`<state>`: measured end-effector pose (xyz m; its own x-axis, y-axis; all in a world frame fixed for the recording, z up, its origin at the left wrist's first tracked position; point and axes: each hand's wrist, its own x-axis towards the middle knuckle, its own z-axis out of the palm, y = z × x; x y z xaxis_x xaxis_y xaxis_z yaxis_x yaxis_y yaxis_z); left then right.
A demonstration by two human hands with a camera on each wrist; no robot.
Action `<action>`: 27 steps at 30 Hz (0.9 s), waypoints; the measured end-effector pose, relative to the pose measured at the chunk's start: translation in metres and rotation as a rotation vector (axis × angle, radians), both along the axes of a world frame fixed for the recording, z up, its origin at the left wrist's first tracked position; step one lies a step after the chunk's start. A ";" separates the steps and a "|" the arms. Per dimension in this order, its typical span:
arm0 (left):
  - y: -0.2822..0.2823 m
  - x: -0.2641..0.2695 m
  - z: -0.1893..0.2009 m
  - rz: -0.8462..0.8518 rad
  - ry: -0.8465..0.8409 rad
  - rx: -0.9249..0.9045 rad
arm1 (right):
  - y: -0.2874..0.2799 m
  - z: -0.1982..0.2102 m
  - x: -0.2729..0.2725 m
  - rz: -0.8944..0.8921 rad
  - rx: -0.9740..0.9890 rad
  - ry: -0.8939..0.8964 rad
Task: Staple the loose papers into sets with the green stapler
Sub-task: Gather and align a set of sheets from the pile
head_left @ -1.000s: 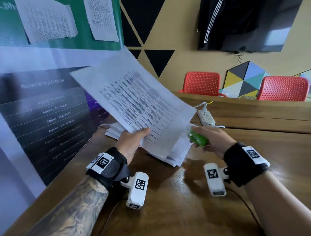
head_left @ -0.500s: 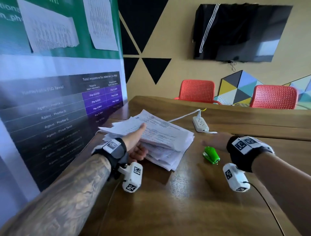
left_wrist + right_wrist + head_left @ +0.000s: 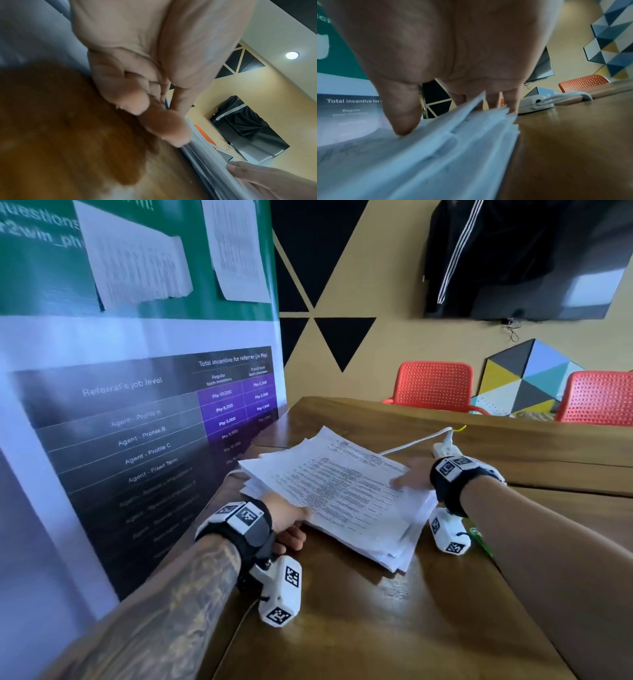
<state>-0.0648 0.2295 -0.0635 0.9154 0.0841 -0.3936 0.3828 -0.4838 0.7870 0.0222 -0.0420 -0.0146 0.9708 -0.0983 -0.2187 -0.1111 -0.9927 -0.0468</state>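
Note:
A thick stack of printed papers [image 3: 342, 498] lies on the wooden table [image 3: 376, 628]. My left hand [image 3: 291, 520] pinches the stack's near-left edge, thumb on top and fingers curled beneath; the left wrist view shows those curled fingers [image 3: 135, 101] against the paper edge [image 3: 205, 162]. My right hand [image 3: 409, 475] lies flat on the stack's right side, with the thumb [image 3: 402, 121] pressed on the top sheet. The green stapler [image 3: 478, 534] lies on the table beside the stack, mostly hidden behind my right wrist, and neither hand holds it.
A white power strip [image 3: 445, 448] with its cable sits just beyond the stack. A tall printed banner [image 3: 137, 405] stands along the table's left edge. Two red chairs [image 3: 435, 385] stand at the far side. Bare wood stretches in front of the stack.
My left hand lowered the lifted sheets onto the stack. My right hand let go of the green stapler, left it on the table, and moved onto the stack's right side.

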 end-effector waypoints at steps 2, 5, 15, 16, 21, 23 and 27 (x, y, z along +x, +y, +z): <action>0.002 0.003 0.000 0.008 0.000 -0.017 | 0.001 -0.004 0.013 0.033 0.019 0.015; 0.004 0.004 0.000 0.025 0.018 -0.025 | 0.011 0.005 0.007 0.060 0.000 0.009; 0.001 -0.010 0.006 0.047 -0.012 -0.071 | 0.016 0.005 -0.022 0.056 0.235 0.066; 0.001 -0.012 0.006 0.042 -0.008 -0.071 | 0.014 0.006 -0.024 0.092 0.260 0.047; 0.028 -0.015 0.019 0.111 -0.286 0.121 | -0.001 0.033 -0.050 0.222 0.341 -0.142; 0.050 -0.016 0.031 0.250 -0.527 0.192 | -0.007 0.049 -0.062 0.261 0.335 -0.187; 0.080 -0.025 0.058 0.223 -0.599 0.001 | -0.013 0.085 -0.090 0.397 0.336 -0.176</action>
